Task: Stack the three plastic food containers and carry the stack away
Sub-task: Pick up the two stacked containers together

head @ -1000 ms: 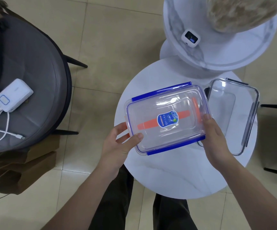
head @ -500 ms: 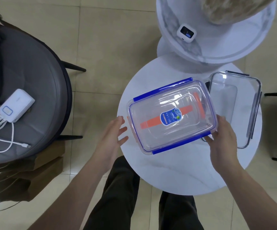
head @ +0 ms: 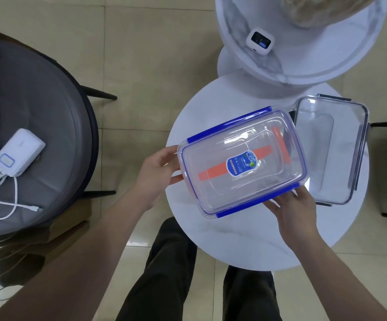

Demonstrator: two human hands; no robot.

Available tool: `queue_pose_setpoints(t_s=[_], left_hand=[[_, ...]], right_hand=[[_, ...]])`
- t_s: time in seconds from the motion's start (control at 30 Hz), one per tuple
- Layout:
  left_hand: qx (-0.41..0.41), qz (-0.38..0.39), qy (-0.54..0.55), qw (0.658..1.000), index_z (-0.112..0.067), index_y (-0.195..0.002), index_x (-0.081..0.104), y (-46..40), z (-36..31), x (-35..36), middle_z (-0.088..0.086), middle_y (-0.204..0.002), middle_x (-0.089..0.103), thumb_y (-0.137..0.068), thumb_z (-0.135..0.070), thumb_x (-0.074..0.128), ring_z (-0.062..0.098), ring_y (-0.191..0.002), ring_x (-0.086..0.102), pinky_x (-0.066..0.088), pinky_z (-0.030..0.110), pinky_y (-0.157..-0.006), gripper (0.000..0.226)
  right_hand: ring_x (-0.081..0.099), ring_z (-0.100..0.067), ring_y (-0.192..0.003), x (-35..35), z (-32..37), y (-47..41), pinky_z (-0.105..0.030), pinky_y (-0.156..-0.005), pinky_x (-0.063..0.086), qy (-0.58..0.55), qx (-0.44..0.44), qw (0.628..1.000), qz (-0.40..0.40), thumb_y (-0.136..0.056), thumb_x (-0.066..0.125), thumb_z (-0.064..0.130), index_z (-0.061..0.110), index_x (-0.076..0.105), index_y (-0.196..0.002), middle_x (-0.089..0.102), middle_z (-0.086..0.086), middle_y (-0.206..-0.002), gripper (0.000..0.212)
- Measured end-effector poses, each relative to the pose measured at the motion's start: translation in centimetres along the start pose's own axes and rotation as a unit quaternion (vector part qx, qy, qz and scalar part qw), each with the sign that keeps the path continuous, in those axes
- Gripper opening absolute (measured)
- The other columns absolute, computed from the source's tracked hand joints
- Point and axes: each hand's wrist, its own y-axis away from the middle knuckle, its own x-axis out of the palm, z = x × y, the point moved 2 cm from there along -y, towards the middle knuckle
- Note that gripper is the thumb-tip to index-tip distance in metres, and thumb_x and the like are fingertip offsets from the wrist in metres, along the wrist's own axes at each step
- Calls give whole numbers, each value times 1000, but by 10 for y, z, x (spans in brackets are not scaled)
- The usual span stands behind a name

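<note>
A clear container with blue clips (head: 241, 135) sits tilted over the left half of the round white table (head: 246, 239). My left hand (head: 161, 169) holds its left short end. My right hand (head: 291, 206) grips its near right corner, fingers reaching under the rim. Through its clear lid I see a second container with orange clips (head: 281, 147) and an orange band; I cannot tell whether it lies inside or beneath. A third clear container with grey clips (head: 341, 126) rests on the table to the right, close beside the blue one.
A taller round white table (head: 287, 66) stands behind, carrying a small white device (head: 260, 42). To the left is a grey cushioned chair (head: 48, 126) with a white power bank (head: 18, 155) and cables. My legs are just below the table's near edge.
My left hand let go of the blue-clipped container, then came back to its left end. The container shifted a little to the right, and my right hand slid to its near right corner.
</note>
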Motion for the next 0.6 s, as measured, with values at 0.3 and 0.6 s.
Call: queue_pose_setpoints(t_s=[0.3, 0.6], left_hand=[[28, -8, -26, 999, -18, -118, 71, 5, -5, 6, 2, -123, 71, -88, 6, 68, 4, -83, 74, 59, 19, -64, 39], [47, -10, -6, 999, -17, -115, 73, 24, -14, -2, 3, -118, 74, -86, 7, 70, 11, -92, 75, 59, 22, -68, 38]], right_hand=[[71, -28, -101, 3, 7, -9, -38, -75, 62, 23, 7, 1000, -4, -89, 66, -3, 13, 58, -130, 70, -9, -117, 45], [73, -24, -94, 7, 16, 4, -29, -63, 63, 11, 1, 1000, 17, -89, 65, -4, 12, 58, -127, 71, -4, -108, 42]])
